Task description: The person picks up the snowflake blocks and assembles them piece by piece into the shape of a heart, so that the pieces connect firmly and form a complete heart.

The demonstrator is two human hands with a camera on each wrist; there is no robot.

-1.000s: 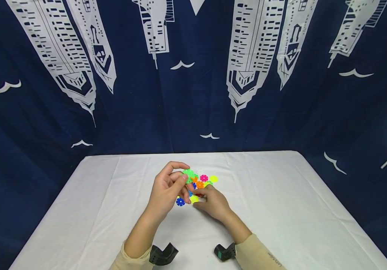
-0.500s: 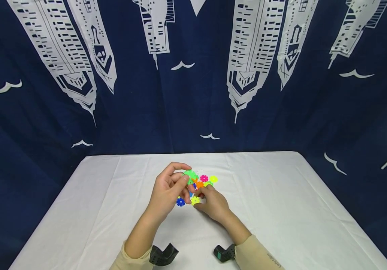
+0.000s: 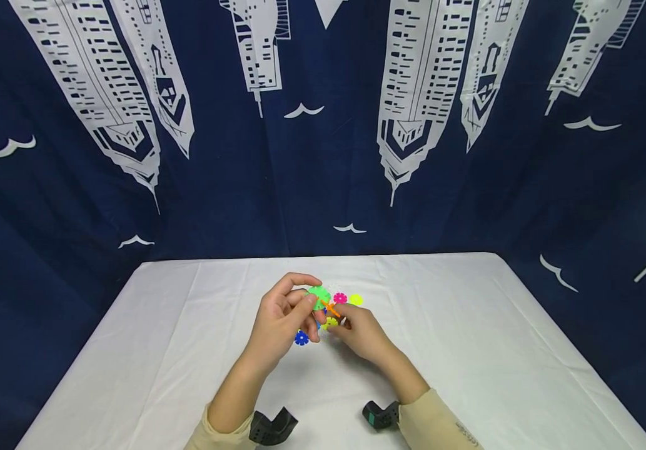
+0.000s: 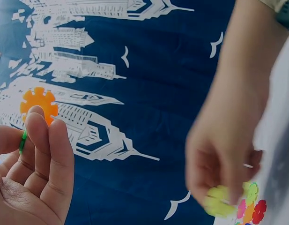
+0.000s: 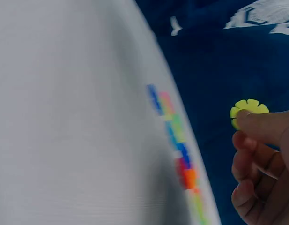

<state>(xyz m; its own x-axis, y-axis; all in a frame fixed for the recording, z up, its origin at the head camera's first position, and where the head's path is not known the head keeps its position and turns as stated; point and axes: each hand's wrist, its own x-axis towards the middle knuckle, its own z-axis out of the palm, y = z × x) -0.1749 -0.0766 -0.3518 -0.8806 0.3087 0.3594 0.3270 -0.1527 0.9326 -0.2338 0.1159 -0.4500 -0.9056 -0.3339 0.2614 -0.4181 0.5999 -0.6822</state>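
Observation:
My left hand (image 3: 279,312) pinches a notched green plastic disc (image 3: 319,296) between thumb and fingers. Joined to it, edge-on in the head view, is an orange disc (image 4: 39,99), its face turned to the left wrist camera. Raised above the table, my right hand (image 3: 363,331) pinches a yellow notched disc (image 5: 249,107) between thumb and forefinger. In the head view this yellow disc sits just below the orange one. The two hands are close together, and their fingers partly hide the discs behind them.
Several loose notched discs lie on the white tablecloth (image 3: 458,350) behind and under the hands, among them a pink disc (image 3: 340,298), another yellow disc (image 3: 356,300) and a blue disc (image 3: 301,338). A navy curtain (image 3: 311,169) hangs behind the table.
My right hand has picked the yellow disc up from the table and raised it towards the left hand. The left hand stays nearly still, keeping the green and orange discs.

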